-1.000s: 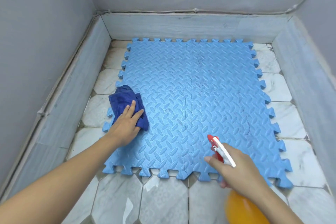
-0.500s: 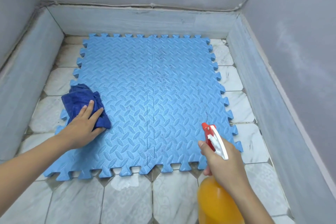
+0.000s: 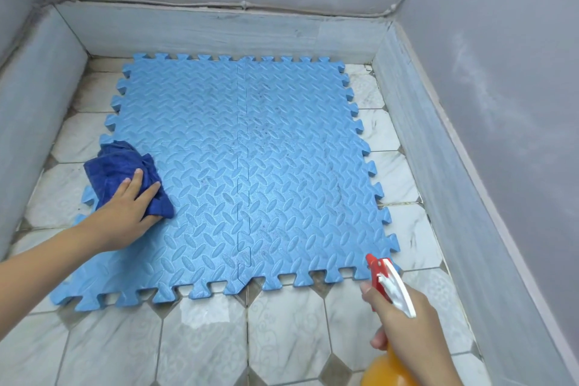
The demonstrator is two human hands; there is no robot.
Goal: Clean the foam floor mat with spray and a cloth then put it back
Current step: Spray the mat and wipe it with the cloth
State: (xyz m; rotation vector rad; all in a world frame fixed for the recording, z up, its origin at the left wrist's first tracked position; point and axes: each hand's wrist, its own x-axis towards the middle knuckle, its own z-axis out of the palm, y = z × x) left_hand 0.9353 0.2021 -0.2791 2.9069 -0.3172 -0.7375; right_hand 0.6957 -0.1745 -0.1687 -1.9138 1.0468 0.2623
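Since half a second ago the right hand (image 3: 404,320) and spray bottle (image 3: 390,288) have dropped lower and further right in view; the nozzle now sits over the mat's near-right corner instead of over the mat itself. Left hand (image 3: 125,207) unchanged, flat on the cloth (image 3: 116,166).

Count: 1 foam mat (image 3: 250,166), made of 4 interlocked blue tiles, seams crossing near the middle. It lies flat on the tiled floor (image 3: 203,338), close to the back and side skirting. 1 dark blue cloth, bunched, on the mat's left edge, part of it overhanging onto the floor. 1 spray bottle: red and white trigger head, orange body at the bottom edge of view.

Left hand: fingers straight, pressing the cloth onto the mat. Right hand: wrapped round the bottle neck, index finger at the trigger, nozzle pointing toward the mat. Dark specks show around the mat centre and on the right tiles.
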